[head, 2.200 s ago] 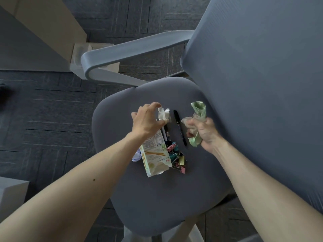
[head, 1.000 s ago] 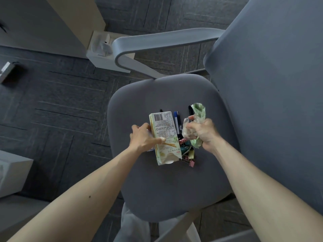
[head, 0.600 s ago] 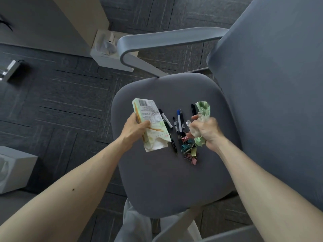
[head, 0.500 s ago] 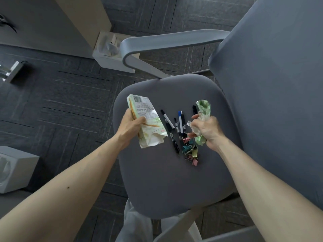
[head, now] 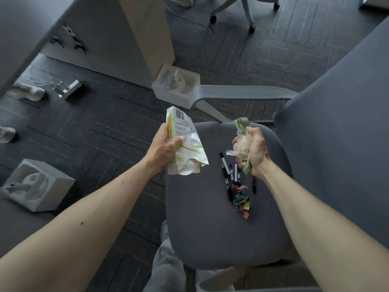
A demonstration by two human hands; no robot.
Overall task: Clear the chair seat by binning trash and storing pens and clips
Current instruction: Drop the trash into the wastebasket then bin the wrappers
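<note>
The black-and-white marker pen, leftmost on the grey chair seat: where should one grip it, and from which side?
Pinch the black-and-white marker pen at its upper barrel, from the left. It lies flat with bare grey chair seat there; other pens crowd its right, coloured binder clips its lower end.

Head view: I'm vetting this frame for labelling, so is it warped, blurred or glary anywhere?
Head view: wide-angle warp, the chair backrest looms at the right edge; head view: soft dim light, no glare on the chair seat; head view: snack box barcode shows, its small print too soft to read; pens and binder clips distinct.
</note>
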